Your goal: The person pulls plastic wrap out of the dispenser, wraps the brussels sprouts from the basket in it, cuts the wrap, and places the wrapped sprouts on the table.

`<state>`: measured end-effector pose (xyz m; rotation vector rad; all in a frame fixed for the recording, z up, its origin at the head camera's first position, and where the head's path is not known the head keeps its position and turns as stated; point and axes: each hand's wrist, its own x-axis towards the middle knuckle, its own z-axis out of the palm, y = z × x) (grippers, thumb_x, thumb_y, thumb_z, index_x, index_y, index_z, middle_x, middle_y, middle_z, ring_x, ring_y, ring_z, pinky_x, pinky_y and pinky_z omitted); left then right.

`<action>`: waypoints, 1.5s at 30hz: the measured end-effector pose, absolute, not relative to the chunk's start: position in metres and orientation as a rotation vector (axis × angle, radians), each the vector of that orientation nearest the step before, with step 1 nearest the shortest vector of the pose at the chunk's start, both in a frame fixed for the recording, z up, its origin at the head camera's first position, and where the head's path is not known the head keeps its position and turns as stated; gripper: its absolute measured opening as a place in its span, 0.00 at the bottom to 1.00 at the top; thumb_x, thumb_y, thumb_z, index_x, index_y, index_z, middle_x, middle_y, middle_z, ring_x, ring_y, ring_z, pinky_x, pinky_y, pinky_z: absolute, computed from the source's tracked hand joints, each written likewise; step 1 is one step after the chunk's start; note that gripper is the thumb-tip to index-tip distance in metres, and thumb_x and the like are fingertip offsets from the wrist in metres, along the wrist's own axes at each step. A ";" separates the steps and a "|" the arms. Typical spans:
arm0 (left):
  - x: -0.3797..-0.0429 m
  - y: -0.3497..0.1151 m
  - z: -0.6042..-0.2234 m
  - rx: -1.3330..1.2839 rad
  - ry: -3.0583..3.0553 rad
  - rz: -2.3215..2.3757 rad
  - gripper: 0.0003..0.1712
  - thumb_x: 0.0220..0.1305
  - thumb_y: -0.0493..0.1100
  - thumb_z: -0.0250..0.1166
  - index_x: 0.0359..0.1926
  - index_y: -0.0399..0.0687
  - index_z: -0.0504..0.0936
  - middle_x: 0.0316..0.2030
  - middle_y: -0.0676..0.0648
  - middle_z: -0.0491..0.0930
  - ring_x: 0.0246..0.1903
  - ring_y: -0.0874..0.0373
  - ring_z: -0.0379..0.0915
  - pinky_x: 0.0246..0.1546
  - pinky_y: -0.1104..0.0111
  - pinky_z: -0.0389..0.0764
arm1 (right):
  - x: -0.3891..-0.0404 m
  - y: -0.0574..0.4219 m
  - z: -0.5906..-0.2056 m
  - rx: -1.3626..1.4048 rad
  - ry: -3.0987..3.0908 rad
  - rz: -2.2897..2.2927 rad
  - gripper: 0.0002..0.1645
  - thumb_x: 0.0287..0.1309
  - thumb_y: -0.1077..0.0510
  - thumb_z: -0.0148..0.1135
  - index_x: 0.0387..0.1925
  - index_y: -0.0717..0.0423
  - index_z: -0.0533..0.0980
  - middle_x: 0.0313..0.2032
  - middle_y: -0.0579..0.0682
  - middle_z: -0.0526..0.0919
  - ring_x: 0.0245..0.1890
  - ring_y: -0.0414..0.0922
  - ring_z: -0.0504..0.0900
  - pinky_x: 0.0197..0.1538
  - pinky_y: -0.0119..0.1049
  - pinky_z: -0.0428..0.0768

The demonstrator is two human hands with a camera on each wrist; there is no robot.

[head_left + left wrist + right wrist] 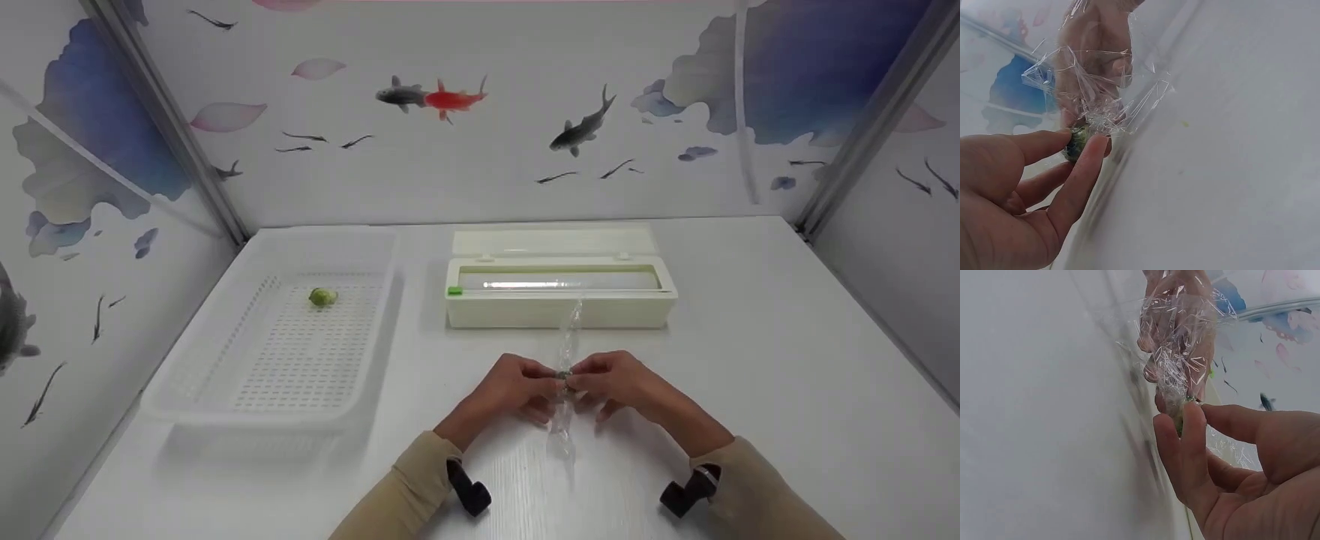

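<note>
A small green Brussels sprout (1077, 145) is wrapped in clear cling film (1103, 115), whose crinkled ends stick out on both sides of it. My left hand (517, 381) pinches the sprout between thumb and fingertips. From the other side, my right hand (621, 377) pinches the same bundle with its thumb and fingers. In the head view the bundle is mostly hidden by the fingertips, and the film (562, 435) trails toward me and away toward the dispenser. Both hands are low over the white table (750, 360).
Behind the hands stands a cream cling film dispenser (510, 313) with its lid raised and a green slider (454, 291) at its left end. On the left, a white perforated basket (375, 352) holds another Brussels sprout (322, 297). Printed panels enclose the table's back and sides.
</note>
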<state>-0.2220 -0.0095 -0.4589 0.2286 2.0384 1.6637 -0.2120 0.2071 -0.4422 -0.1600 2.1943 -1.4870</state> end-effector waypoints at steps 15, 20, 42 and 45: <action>-0.224 -0.013 -0.462 0.241 2.012 1.568 0.11 0.63 0.42 0.71 0.43 0.41 0.88 0.23 0.42 0.86 0.19 0.60 0.82 0.25 0.68 0.87 | -0.206 0.207 -0.433 -0.196 2.400 -1.246 0.27 0.56 0.54 0.74 0.56 0.60 0.78 0.46 0.54 0.84 0.32 0.44 0.85 0.30 0.38 0.86; -0.226 -0.015 -0.461 0.235 2.003 1.562 0.10 0.64 0.42 0.70 0.43 0.40 0.87 0.24 0.43 0.86 0.18 0.60 0.82 0.23 0.68 0.87 | -0.200 0.202 -0.425 -0.210 2.453 -1.116 0.37 0.50 0.61 0.77 0.62 0.58 0.73 0.55 0.58 0.80 0.31 0.44 0.83 0.33 0.38 0.86; -0.229 -0.012 -0.464 0.191 2.010 1.577 0.09 0.68 0.38 0.63 0.44 0.36 0.86 0.25 0.39 0.87 0.18 0.59 0.82 0.24 0.68 0.87 | -0.194 0.190 -0.436 -0.251 2.532 -1.112 0.31 0.54 0.63 0.74 0.59 0.62 0.73 0.52 0.58 0.78 0.25 0.43 0.80 0.28 0.35 0.82; -0.229 -0.011 -0.463 0.178 2.017 1.585 0.09 0.68 0.36 0.62 0.44 0.36 0.85 0.26 0.36 0.87 0.18 0.58 0.83 0.24 0.67 0.87 | -0.196 0.190 -0.437 -0.246 2.516 -1.144 0.27 0.58 0.60 0.72 0.57 0.61 0.74 0.50 0.57 0.79 0.26 0.43 0.81 0.28 0.36 0.83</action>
